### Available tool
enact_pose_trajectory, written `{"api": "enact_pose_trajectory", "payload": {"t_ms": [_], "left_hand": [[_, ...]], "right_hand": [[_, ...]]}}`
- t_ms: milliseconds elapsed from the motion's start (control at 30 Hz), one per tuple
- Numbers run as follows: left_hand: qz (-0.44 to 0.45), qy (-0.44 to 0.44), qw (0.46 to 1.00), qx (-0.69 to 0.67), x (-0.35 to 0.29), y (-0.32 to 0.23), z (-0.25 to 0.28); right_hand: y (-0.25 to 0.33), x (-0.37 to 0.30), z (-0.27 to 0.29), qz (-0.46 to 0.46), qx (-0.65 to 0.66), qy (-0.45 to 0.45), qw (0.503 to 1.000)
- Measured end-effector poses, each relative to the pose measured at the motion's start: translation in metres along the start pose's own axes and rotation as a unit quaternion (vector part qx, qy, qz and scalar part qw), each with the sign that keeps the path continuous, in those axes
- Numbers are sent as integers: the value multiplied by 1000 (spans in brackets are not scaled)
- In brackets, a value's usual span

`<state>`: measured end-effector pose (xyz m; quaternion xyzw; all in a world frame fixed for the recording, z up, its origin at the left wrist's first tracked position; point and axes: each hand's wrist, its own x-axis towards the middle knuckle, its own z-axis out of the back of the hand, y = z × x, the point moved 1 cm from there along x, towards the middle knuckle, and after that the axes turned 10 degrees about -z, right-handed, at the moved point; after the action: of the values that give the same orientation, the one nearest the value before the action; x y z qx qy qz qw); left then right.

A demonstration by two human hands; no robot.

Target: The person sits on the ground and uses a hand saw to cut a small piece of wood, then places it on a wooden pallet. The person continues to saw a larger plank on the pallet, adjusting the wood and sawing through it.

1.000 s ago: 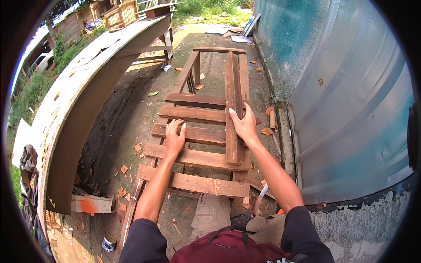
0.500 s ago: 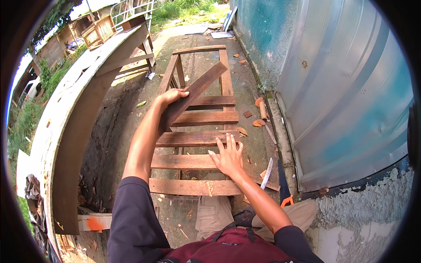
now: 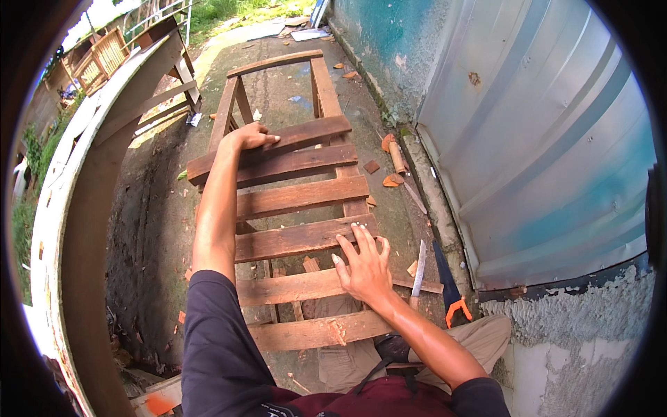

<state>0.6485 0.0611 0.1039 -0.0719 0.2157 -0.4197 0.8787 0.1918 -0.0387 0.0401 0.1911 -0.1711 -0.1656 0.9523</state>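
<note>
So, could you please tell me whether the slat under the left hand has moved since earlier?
Yes: against the wooden frame, the slat has swung from lengthwise on its right side to nearly crosswise, shifting left, just beyond the other slats.

Teal wall point(image 3: 389, 42), ribbed metal sheet point(image 3: 535, 167) right; long table point(image 3: 50, 222) left; concrete floor point(image 3: 156, 215); sunlit grass point(image 3: 240, 10) beyond.

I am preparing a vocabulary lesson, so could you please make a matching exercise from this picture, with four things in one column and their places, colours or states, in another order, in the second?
1. left hand
2. right hand
3. hand saw
4. metal panel

A. ribbed and silvery
B. spread open over wooden slats
C. dark and orange
D. on the most slanted plank

Pairs: 1-D; 2-B; 3-C; 4-A
</note>
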Motion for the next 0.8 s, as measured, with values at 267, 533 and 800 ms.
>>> {"api": "enact_pose_trajectory", "payload": {"t_ms": [267,533,800], "left_hand": [[-58,-178,976,112,18,-23,-52],[-74,-214,963,148,15,-21,-54],[-123,-228,961,102,17,-11,-75]], "right_hand": [[1,2,0,-18,11,-14,1000],[-1,4,0,-18,14,-26,999],[0,4,-1,-19,14,-32,999]]}}
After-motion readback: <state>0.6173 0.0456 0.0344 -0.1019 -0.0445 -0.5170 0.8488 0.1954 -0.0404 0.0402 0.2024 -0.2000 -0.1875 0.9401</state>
